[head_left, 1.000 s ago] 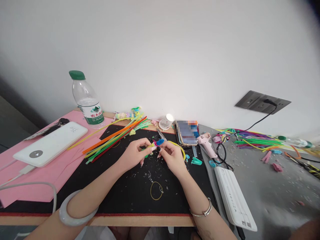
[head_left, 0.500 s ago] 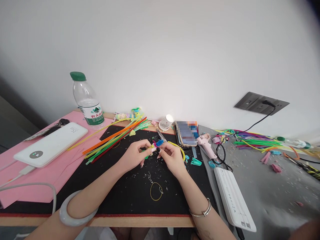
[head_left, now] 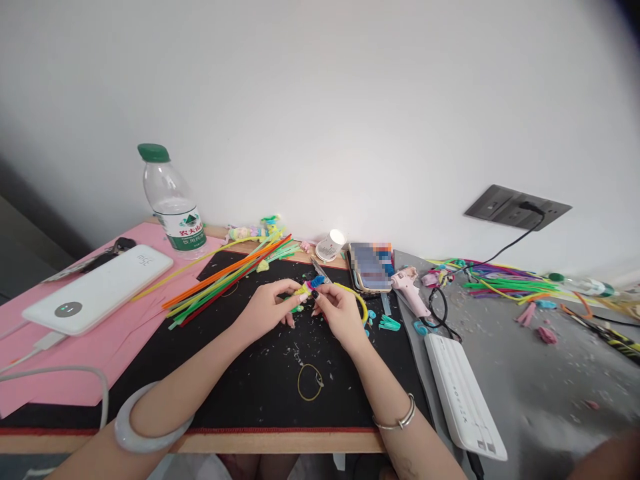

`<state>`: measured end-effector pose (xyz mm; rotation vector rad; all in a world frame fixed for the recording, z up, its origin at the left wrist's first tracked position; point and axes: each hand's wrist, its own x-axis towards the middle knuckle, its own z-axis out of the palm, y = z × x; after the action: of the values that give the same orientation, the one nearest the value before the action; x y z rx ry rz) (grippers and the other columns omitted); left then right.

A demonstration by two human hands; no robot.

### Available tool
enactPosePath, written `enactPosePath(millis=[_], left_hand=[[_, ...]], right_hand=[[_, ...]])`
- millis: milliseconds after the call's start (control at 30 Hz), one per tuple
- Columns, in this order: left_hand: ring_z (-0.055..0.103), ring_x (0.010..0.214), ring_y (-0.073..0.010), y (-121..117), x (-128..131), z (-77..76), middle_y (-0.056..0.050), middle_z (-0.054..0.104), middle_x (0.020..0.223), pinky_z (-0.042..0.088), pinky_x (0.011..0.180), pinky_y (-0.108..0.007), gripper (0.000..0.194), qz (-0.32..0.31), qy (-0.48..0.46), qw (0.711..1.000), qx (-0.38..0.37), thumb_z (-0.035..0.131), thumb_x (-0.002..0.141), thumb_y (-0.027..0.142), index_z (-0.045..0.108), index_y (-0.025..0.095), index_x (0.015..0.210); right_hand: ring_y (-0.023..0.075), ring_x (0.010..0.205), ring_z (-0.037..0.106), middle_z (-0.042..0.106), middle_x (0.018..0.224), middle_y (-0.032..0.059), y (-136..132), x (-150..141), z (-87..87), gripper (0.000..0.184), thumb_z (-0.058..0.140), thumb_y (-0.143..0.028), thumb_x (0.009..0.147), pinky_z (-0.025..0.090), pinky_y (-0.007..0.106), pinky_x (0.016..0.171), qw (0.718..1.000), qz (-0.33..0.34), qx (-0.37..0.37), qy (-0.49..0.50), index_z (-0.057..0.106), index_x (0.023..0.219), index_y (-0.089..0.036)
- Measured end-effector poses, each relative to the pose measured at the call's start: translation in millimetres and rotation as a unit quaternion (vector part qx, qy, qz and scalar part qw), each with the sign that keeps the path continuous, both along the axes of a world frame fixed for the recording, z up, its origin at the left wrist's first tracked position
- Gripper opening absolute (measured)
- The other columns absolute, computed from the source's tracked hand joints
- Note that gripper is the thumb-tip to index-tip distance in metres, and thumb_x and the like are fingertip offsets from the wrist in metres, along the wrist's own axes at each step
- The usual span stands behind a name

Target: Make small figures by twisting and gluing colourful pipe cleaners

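Both hands meet over the black mat [head_left: 260, 380]. My left hand [head_left: 267, 307] pinches the left end of a small pipe-cleaner piece [head_left: 311, 285] of yellow, pink and blue fuzz. My right hand [head_left: 337, 312] is closed on its right end, and a yellow pipe cleaner [head_left: 361, 300] curls out behind those fingers. A fan of orange, green and yellow pipe cleaners [head_left: 227, 277] lies on the mat to the left of my hands. Small scissors [head_left: 320, 270] lie just beyond the fingers.
A water bottle [head_left: 170, 203] and a white power bank [head_left: 95, 287] stand at the left on pink paper [head_left: 75, 353]. A phone [head_left: 371, 267], a pink glue gun [head_left: 410, 290], a second white power bank [head_left: 463, 393] and more pipe cleaners [head_left: 500, 280] lie to the right. A rubber band [head_left: 310, 381] lies near the front.
The hands stay together on the small piece, with only slight shifts of the fingers. The view has drifted a little.
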<state>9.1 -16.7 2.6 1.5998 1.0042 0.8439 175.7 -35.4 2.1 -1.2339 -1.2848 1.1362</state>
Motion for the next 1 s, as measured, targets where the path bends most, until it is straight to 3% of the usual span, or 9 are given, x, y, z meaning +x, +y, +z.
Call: enactPosePath(millis=[300, 467, 633, 833, 1000], left_hand=[[0.062, 0.049, -0.0121, 2, 0, -0.6, -0.005, 0.069, 0.088, 0.048, 0.048, -0.024, 0.034, 0.028, 0.001, 1.0, -0.007, 0.058, 0.079, 0.044, 0.065, 0.016, 0.098], [0.062, 0.05, -0.0134, 5, -2, -4.7, -0.006, 0.069, 0.087, 0.047, 0.047, -0.024, 0.038, 0.07, 0.002, 0.998, -0.01, 0.058, 0.079, 0.046, 0.064, 0.015, 0.1], [0.063, 0.05, -0.0152, 7, -3, -0.3, -0.004, 0.067, 0.077, 0.047, 0.048, -0.025, 0.041, 0.106, -0.011, 0.994, -0.034, 0.058, 0.078, 0.049, 0.063, 0.015, 0.099], [0.063, 0.05, -0.0155, 8, -4, 2.3, -0.003, 0.069, 0.079, 0.046, 0.047, -0.026, 0.04, 0.126, -0.044, 0.988, -0.072, 0.059, 0.076, 0.05, 0.063, 0.017, 0.098], [0.061, 0.049, -0.0148, 13, -5, -4.1, -0.005, 0.069, 0.085, 0.045, 0.046, -0.026, 0.045, 0.138, -0.067, 0.982, -0.106, 0.06, 0.075, 0.053, 0.059, 0.017, 0.102]], right_hand=[[0.0122, 0.055, 0.054, 0.059, 0.065, 0.0001, 2, 4, -6.5, 0.018, 0.059, -0.029, 0.073, 0.052, 0.026, 0.054, 1.0, -0.018, 0.006, -0.021, 0.063, 0.084, -0.015], [0.0145, 0.062, 0.058, 0.065, 0.076, 0.0044, 1, 12, -2.9, 0.022, 0.055, -0.029, 0.079, 0.05, 0.026, 0.055, 0.992, -0.025, 0.046, -0.112, 0.066, 0.092, -0.016], [0.0196, 0.082, 0.062, 0.068, 0.093, 0.009, 6, 48, 14.6, 0.024, 0.049, -0.029, 0.084, 0.05, 0.031, 0.069, 0.963, -0.115, 0.129, -0.206, 0.067, 0.094, -0.016], [0.0247, 0.093, 0.061, 0.067, 0.097, 0.0109, 19, 110, 23.4, 0.025, 0.041, -0.022, 0.082, 0.046, 0.04, 0.082, 0.892, -0.259, 0.143, -0.343, 0.061, 0.097, -0.017], [0.0242, 0.106, 0.058, 0.065, 0.105, 0.0124, 26, 122, 9.2, 0.027, 0.036, -0.017, 0.081, 0.043, 0.042, 0.089, 0.885, -0.227, 0.151, -0.377, 0.052, 0.103, -0.018]])
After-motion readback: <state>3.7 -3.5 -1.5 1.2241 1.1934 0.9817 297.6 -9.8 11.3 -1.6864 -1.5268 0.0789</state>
